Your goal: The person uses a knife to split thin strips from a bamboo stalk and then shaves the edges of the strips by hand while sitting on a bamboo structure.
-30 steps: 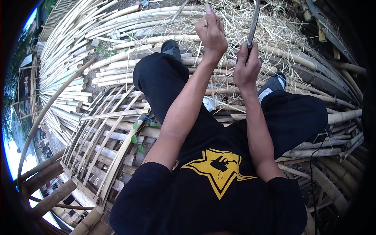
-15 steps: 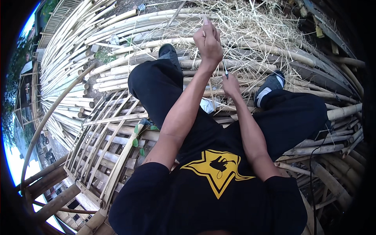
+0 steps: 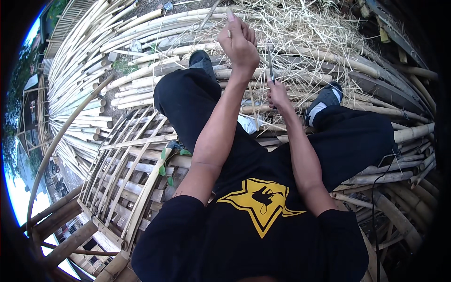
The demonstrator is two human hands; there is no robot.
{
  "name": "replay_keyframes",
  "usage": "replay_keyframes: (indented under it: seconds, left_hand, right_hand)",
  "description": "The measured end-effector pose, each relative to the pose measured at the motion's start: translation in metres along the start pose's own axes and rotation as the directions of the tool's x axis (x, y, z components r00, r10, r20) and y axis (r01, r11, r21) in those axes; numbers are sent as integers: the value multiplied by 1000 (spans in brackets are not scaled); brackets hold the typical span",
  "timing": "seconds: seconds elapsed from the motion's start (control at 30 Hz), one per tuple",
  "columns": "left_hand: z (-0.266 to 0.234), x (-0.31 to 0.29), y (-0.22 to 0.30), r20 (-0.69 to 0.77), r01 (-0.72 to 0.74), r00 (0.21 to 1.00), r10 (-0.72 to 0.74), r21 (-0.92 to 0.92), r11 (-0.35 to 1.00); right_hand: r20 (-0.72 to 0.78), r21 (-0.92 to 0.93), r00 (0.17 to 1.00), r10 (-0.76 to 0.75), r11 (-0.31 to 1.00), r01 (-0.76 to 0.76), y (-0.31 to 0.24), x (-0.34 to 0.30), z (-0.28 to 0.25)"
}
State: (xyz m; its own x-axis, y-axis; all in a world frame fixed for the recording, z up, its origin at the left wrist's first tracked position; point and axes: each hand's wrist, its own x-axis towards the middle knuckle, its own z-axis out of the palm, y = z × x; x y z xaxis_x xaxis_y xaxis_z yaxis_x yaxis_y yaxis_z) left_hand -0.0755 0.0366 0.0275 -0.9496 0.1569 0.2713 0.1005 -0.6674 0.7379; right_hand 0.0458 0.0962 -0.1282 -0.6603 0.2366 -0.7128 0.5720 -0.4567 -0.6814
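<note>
Knife (image 3: 270,66) juts from right hand (image 3: 279,95), near curled left hand (image 3: 240,46).

The black short-sleeved cloth shirt (image 3: 202,249) bears a yellow, black-outlined star (image 3: 260,225) enclosing a black figure. The thin metal knife (image 3: 270,61) shows silver-grey; loose dry strips (image 3: 310,28), straw-yellow; green leaves (image 3: 162,170) edge the beige criss-crossed bamboo lattice (image 3: 115,199).

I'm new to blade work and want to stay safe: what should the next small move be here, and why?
I'd probably ease the right hand slightly rightward first: its knife points away from the body, and in this view the blade appears close beside the left hand, which seems closed on a small pale piece. Their depth apart is unclear.
</note>
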Motion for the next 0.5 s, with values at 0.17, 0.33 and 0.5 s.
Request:
replay_keyframes:
  seconds: [0.17, 0.33, 0.5]
  left_hand:
    - [5, -3, -7, 58, -20, 998, 14, 101, 995]
    - [5, -6, -25, 104, -11, 995, 2, 85, 996]
    - [12, -5, -33, 86, -49, 995, 40, 103, 993]
  right_hand:
    - [-88, -267, 988, -123, 959, 96, 6, 8, -3]
    - [-186, -517, 949, -256, 846, 127, 12, 17, -5]
    - [454, 591, 890, 29, 738, -326, -14, -4, -19]
